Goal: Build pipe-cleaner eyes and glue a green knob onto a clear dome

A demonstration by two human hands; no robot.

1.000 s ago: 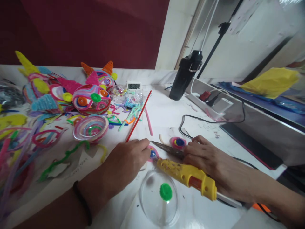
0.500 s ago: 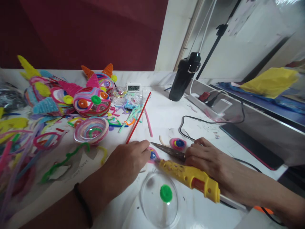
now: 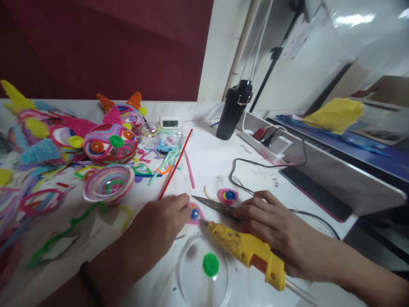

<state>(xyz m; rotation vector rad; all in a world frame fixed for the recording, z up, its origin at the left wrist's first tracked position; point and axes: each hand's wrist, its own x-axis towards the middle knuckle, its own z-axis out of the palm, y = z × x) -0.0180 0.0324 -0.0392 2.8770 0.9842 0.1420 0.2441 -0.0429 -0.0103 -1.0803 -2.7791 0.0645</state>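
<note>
- Sitting nearest, a clear dome (image 3: 204, 273) with a green dot lies on the white table (image 3: 217, 157).
- Right hand (image 3: 271, 226) wraps shut around the yellow glue gun (image 3: 246, 251), nozzle aimed at the pink coiled disc (image 3: 194, 212).
- Left hand (image 3: 159, 226) presses the disc down, fingertips pinched on its edge, a red pipe cleaner (image 3: 175, 164) running up from its knuckles.
- Dark scissors (image 3: 217, 205) lie between both hands; judged best: keep the nozzle low and fingers off the glue.
- Farther off, a second coiled disc (image 3: 228, 196), then finished balls (image 3: 110, 143).
</note>
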